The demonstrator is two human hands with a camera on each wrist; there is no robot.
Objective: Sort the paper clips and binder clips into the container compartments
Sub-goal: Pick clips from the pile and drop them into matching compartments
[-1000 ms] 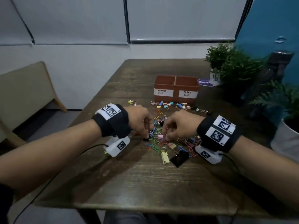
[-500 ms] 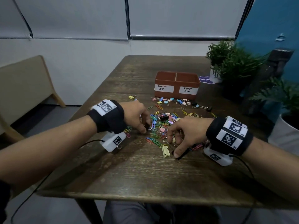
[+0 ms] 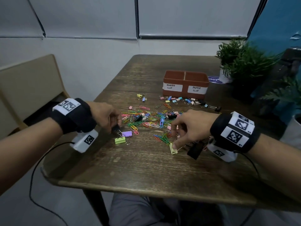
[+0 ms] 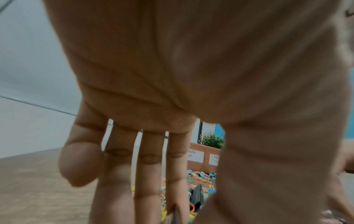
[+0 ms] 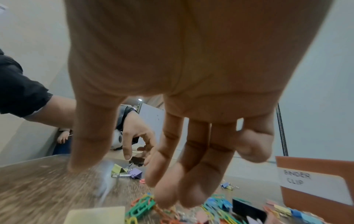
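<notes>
Binder clips and paper clips [image 3: 147,121] lay strewn mid-surface [image 3: 146,168], near edge bare; left hand [image 3: 104,116] fingers pinched a black clip [image 3: 116,128], right hand [image 3: 192,126] fingers touched a yellow clip [image 3: 173,149] lengthwise toward the person

Dim, even indoor light; soft shadows; wide-angle edge distortion; both wrist views blurry, esp. close-up.

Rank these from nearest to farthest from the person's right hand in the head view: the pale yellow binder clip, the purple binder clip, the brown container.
From the right hand:
1. Pale yellow binder clip, touched by its fingers near the table's front.
2. Purple binder clip, across the pile, beside the left hand.
3. Brown container, at the back of the table.
</notes>
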